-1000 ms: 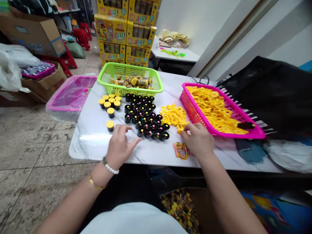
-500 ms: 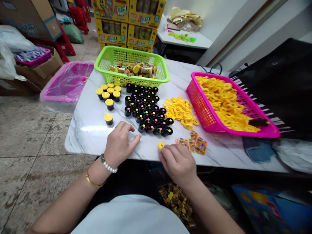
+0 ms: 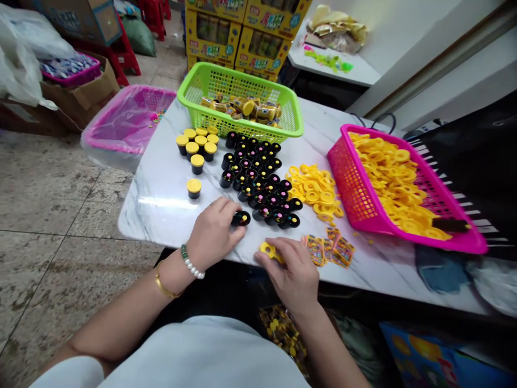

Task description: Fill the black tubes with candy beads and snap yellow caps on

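Note:
My left hand [image 3: 216, 231] is closed on a small black cup [image 3: 241, 218] with coloured candy bits inside, just in front of the group of open black cups [image 3: 258, 178]. Between the thumb and fingers of my right hand [image 3: 293, 267] is a yellow ring-shaped lid [image 3: 267, 248], held low over the table's front edge. To the left stand several black cups with yellow lids [image 3: 194, 187]. A loose pile of yellow ring lids [image 3: 313, 188] lies right of the open cups. Beside my right hand are small printed packets [image 3: 331, 248].
A green basket [image 3: 242, 129] of wrapped cups stands at the back of the marble-patterned table [image 3: 153, 215]. On the right is a pink basket [image 3: 351, 188] full of yellow rings. A plastic-lined pink basket [image 3: 117, 129] sits off the left edge. Yellow boxes [image 3: 258, 48] are stacked behind.
My left hand has taken hold of one black cup from the near left of the group. My right hand has turned, showing more of the yellow ring. The camera view has shifted.

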`<action>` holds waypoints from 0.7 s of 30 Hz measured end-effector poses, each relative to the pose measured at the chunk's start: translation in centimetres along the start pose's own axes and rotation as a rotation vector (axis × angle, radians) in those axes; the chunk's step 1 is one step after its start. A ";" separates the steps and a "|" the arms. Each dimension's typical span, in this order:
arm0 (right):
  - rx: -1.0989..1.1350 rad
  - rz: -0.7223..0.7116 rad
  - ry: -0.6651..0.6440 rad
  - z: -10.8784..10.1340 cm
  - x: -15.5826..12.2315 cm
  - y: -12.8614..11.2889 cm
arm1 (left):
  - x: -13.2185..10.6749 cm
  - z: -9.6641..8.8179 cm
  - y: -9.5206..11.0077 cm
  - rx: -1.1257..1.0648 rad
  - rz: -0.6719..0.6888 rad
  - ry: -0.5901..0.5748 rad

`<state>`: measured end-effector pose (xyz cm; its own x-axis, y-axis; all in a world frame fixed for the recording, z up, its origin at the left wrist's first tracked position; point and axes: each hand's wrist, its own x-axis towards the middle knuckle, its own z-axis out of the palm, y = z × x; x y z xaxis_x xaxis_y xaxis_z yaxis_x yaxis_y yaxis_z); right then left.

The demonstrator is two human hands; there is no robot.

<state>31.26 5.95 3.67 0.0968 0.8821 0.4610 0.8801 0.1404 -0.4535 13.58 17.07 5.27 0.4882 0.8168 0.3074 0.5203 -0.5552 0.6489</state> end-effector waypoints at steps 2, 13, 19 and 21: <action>0.140 0.104 -0.012 -0.1 0.2 -0.7 | -1.5 -1.1 -0.3 0.004 0.006 0.013; 0.304 -0.072 -0.145 2.7 5.2 -4.6 | -4.0 -2.2 -1.7 0.028 -0.009 0.017; 0.300 -0.127 -0.234 2.7 6.0 -4.7 | -4.3 -2.0 -2.2 0.052 0.000 -0.019; 0.289 -0.134 -0.239 2.8 6.0 -4.7 | -4.3 -2.0 -2.2 0.051 0.003 -0.045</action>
<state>26.39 11.78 6.46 -0.1514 0.9224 0.3553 0.7075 0.3522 -0.6127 8.94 15.12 3.87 0.5197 0.8082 0.2769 0.5536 -0.5655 0.6114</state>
